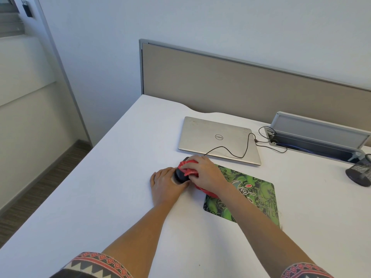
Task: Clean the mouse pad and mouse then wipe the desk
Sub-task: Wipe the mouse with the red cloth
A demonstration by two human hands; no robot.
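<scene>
Two hands meet over one spot on the white desk (pixel 100 197), a little left of its middle. The left hand (pixel 166 183) lies palm down and holds the black mouse (pixel 180 176) from its 9 o'clock side, with the thumb curled round the mouse's near end. The right hand (pixel 204 173) comes in from 4 o'clock, its fingers bent over a bunched red cloth (pixel 189 167) and pressing it onto the top of the mouse. A tail of the cloth shows under the right wrist.

The mouse sits on the bare desk, just off the far left corner of the mouse pad (pixel 253 197). The pad has a green and black swirl pattern, lies flat at 4 o'clock from the mouse, and is partly crossed by the right forearm. Both forearms are bare up to patterned sleeves (pixel 96 263) at the bottom edge.

At 1 o'clock from the mouse, close by, a silver laptop (pixel 210 137) lies shut. A thin black cable (pixel 248 145) runs from the mouse across the laptop lid and loops toward an open cable tray (pixel 317 135) at 2 o'clock. At 3 o'clock, well apart near the right edge, stands a dark mesh pen holder (pixel 361 171). A beige partition (pixel 241 83) runs along the desk's far side at 12 o'clock.
</scene>
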